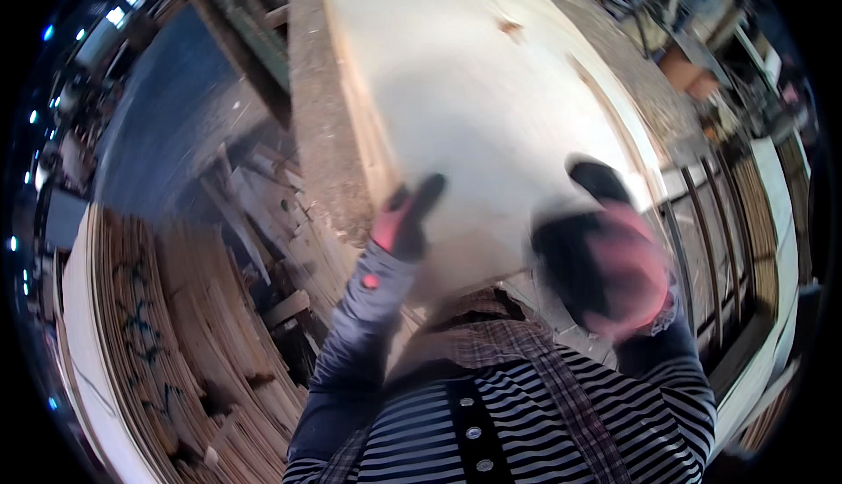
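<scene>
Pink and black gloves, one pair, worn. Left hand (405,221): at the near left edge of the sheet, one dark digit pointing forward over the surface; whether it grips the edge cannot be told. Right hand (605,260): at the near right part of the sheet, strongly blurred, a dark digit stretched forward; grip or contact cannot be told.

Sheet (474,107): pale wood, thin, between and ahead of both hands, running away from the wearer; one brown mark (509,26) toward its far end. Strip (355,89): light wood, along the sheet's left edge. Board (323,124): grey-brown, speckled, showing beyond the strip on the left.

Sleeve (379,295): grey, left arm, with a red dot (371,281). Shirt (403,444): black and pale stripes, buttoned dark placket. Strap (570,405): plaid.

Stack (197,291): brown thin sheets, lower left. Panel (171,103): blue-grey, upper left. Beam (232,50): dark, slanting beside the panel. Lights (115,17): bright, small, far left.
</scene>
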{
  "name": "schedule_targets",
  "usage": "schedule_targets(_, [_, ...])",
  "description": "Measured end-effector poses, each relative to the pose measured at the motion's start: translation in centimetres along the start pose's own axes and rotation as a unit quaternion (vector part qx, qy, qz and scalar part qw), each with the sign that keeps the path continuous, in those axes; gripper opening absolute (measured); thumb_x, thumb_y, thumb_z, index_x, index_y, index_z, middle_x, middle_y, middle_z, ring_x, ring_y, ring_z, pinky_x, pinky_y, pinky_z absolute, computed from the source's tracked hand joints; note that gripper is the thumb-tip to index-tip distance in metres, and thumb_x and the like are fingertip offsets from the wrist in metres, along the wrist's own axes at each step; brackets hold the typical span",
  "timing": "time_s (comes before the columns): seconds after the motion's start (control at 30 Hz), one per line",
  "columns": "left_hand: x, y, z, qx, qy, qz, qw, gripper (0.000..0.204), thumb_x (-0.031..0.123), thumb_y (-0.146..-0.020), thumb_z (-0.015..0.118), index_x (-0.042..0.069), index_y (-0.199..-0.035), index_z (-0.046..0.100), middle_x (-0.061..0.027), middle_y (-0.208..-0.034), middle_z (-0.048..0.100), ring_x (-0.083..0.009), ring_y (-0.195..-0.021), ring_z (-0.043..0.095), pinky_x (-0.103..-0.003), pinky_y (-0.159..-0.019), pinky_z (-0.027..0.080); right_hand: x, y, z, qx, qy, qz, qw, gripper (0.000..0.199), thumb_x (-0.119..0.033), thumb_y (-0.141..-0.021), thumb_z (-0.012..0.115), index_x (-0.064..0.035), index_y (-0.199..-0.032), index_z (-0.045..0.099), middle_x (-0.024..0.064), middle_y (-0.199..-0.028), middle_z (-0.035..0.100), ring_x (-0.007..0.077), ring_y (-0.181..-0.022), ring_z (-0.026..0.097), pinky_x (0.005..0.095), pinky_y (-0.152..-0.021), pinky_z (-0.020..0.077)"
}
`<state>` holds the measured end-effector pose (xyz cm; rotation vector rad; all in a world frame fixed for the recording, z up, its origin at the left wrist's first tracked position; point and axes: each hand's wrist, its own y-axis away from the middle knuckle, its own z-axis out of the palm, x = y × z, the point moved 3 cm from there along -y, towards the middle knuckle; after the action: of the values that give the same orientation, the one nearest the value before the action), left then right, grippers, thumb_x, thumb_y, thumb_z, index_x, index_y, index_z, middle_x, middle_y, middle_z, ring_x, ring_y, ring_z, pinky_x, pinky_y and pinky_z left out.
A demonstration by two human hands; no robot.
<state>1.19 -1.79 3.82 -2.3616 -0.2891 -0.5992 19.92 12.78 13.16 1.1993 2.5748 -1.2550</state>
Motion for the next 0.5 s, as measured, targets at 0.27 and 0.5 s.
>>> schedule_targets(0.27, [2.6,-0.4,1.7,0.008,0.575,-0.298,0.762,0.038,0.022,-0.088,0.043,-0.001,-0.119,0.039,-0.0077,-0.103,0.053,-0.0127,-0.089,0.05,-0.025,-0.073,0.042,9.2,12.6,4.1,0.176,0.154,0.369,0.9,0.053,-0.012,-0.063,0.063,0.0008,-0.111,0.046,0.0221,-0.111,0.048,0.036,-0.104,0.047,0.0366,-0.087,0.0394])
schedule_targets(0.5, [-4.9,8.7,8.6,-0.038,-0.001,-0.356,0.934,0.078,0.042,-0.072,0.058,-0.006,-0.123,0.025,-0.0282,-0.123,0.028,-0.0424,-0.111,0.032,-0.047,-0.093,0.028,17.4,4.9,3.9,0.013,0.238,0.391,0.889,0.052,-0.011,-0.061,0.067,-0.0057,-0.109,0.05,0.0139,-0.107,0.053,0.0295,-0.097,0.052,0.0361,-0.082,0.0425])
